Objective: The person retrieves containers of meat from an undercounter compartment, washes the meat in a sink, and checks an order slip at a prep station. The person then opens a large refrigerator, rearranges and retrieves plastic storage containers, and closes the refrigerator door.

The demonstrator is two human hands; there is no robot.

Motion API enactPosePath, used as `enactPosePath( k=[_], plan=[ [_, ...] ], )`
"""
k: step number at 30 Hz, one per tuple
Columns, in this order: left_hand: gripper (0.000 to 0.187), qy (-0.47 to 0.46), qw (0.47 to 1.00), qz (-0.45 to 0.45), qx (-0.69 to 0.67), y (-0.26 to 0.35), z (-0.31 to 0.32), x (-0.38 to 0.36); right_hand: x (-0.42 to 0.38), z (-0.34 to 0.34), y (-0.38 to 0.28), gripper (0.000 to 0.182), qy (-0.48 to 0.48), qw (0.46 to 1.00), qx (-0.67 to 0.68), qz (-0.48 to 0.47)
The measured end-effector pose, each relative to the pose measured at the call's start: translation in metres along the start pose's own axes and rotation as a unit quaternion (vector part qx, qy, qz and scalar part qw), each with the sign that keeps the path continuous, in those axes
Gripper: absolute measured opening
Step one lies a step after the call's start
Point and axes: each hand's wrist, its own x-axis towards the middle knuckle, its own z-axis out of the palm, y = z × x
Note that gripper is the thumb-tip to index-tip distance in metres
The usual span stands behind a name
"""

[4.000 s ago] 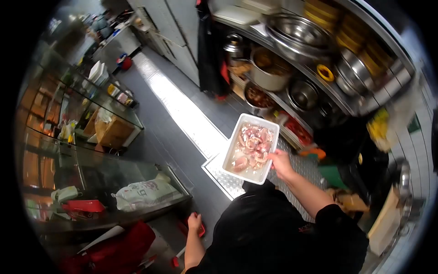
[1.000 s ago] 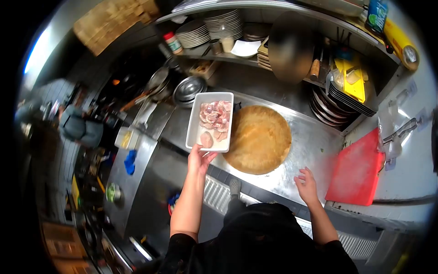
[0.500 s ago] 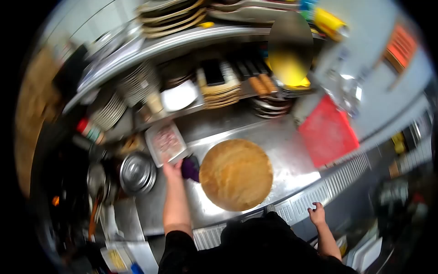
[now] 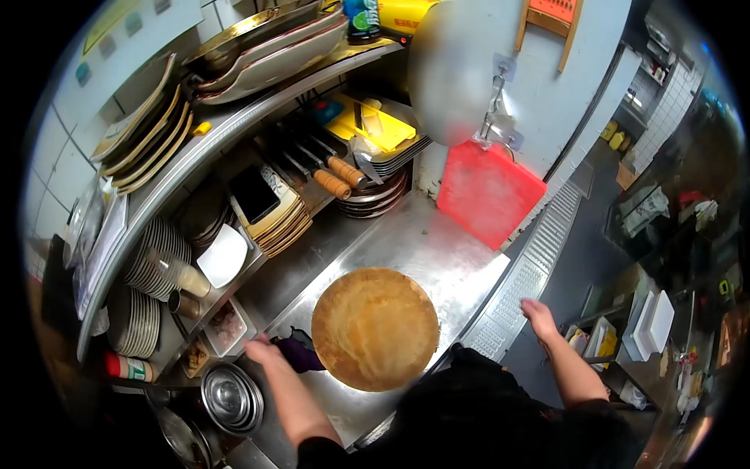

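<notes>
My left hand (image 4: 263, 350) is at the near corner of a white tray (image 4: 247, 319) of pinkish chopped meat (image 4: 226, 327); its fingers are mostly turned away from view. Beside that hand, a dark purple cloth (image 4: 300, 352) lies against a round wooden chopping board (image 4: 375, 330) on the steel counter. Off to the right, my right hand (image 4: 537, 316) hangs over the floor grating, fingers stretched out, holding nothing.
Stacked metal bowls (image 4: 232, 397) stand left of my forearm. Shelves carry plates (image 4: 134, 322), a white dish (image 4: 222, 256) and wooden-handled knives (image 4: 341, 178). A red cutting board (image 4: 491, 191) leans on the wall. Grated drain (image 4: 531, 266) runs along the floor.
The meat tray has slid farther in beneath the shelf edge, and my left hand now sits at its near corner. My right hand's fingers have straightened. The view has turned to the right.
</notes>
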Motion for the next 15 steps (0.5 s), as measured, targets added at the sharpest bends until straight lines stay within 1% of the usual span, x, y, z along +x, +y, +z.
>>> enactPosePath(
  k=[1,2,3,4,5,6,7,8,9,10,12,13,14,15],
  plan=[
    [0.023,-0.054,0.998,0.0,-0.015,0.0,0.006,-0.043,0.01,0.02,-0.027,0.039,-0.029,0.988,0.15,-0.001],
    [0.018,-0.148,0.989,0.01,-0.003,0.0,0.008,-0.088,0.024,0.036,-0.054,0.04,-0.064,0.972,0.227,-0.016],
    [0.015,-0.257,0.959,0.11,0.051,-0.007,0.008,-0.134,0.038,0.052,-0.084,0.041,-0.099,0.948,0.301,-0.031],
    [0.012,-0.291,0.941,0.132,0.108,0.001,0.02,-0.198,0.042,0.065,-0.133,0.043,-0.141,0.919,0.365,-0.036],
    [0.014,-0.388,0.893,0.17,0.156,0.0,0.027,-0.237,0.054,0.076,-0.169,0.045,-0.175,0.896,0.405,-0.052],
    [0.017,-0.444,0.849,0.2,0.208,-0.005,0.034,-0.265,0.067,0.087,-0.203,0.047,-0.212,0.869,0.442,-0.06],
    [0.016,-0.445,0.763,0.346,0.315,-0.002,0.046,-0.293,0.082,0.097,-0.235,0.049,-0.25,0.84,0.478,-0.068],
    [0.014,-0.477,0.699,0.439,0.302,0.021,0.071,-0.348,0.101,0.108,-0.261,0.051,-0.277,0.811,0.51,-0.067],
    [0.013,-0.474,0.635,0.54,0.284,0.022,0.093,-0.374,0.121,0.121,-0.281,0.053,-0.305,0.781,0.541,-0.067],
    [0.012,-0.479,0.588,0.596,0.265,0.023,0.119,-0.396,0.136,0.132,-0.301,0.054,-0.308,0.767,0.56,-0.054],
    [0.017,-0.475,0.521,0.671,0.228,0.024,0.18,-0.436,0.164,0.153,-0.332,0.057,-0.311,0.74,0.595,-0.025],
    [0.018,-0.476,0.5,0.689,0.222,0.024,0.213,-0.454,0.175,0.163,-0.344,0.058,-0.301,0.738,0.604,-0.015],
    [0.019,-0.474,0.493,0.692,0.23,0.02,0.247,-0.467,0.187,0.171,-0.353,0.058,-0.289,0.736,0.612,-0.004],
    [0.018,-0.459,0.467,0.717,0.238,0.019,0.28,-0.476,0.196,0.176,-0.359,0.059,-0.276,0.735,0.619,0.007]
  ],
)
